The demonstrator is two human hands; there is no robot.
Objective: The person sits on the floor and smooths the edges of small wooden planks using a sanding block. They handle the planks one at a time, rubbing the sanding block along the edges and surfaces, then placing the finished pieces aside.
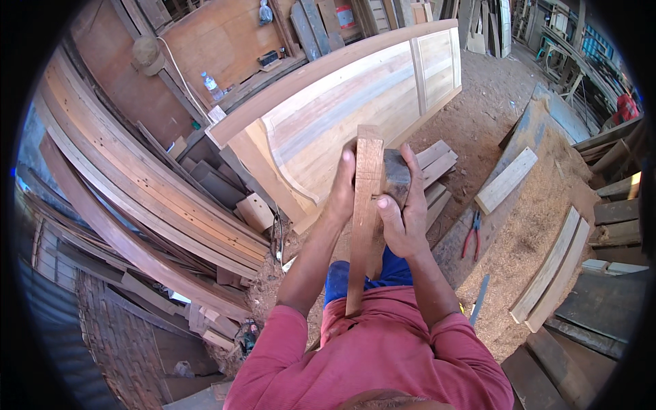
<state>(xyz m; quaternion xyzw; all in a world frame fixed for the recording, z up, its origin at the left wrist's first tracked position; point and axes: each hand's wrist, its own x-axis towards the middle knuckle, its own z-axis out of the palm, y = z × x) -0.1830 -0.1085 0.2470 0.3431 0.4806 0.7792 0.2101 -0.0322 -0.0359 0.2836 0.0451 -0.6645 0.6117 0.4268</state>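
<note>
Wood between two hands

We see a long reddish-brown wooden bar (364,205) held nearly upright before the person's body, its lower end reaching down to a pink-red shirt (403,348). The left hand (342,188) is closed along the bar's left side, its fingers partly hidden. The right hand (407,229) grips a dark, worn block (395,174) just beside the bar's right face, thumb toward the bar; we cannot tell whether block and bar are joined. Beyond the hands we see a large, brown-edged pale wooden panel (348,113). To our right, red-handled metal pliers (471,237) lie on a dusty grey board (451,251), just beside the nearest corner of a short pale plank (507,180). Two long pale slats (547,266) lie side by side near the right edge of the tan sawdust (523,253).
</note>
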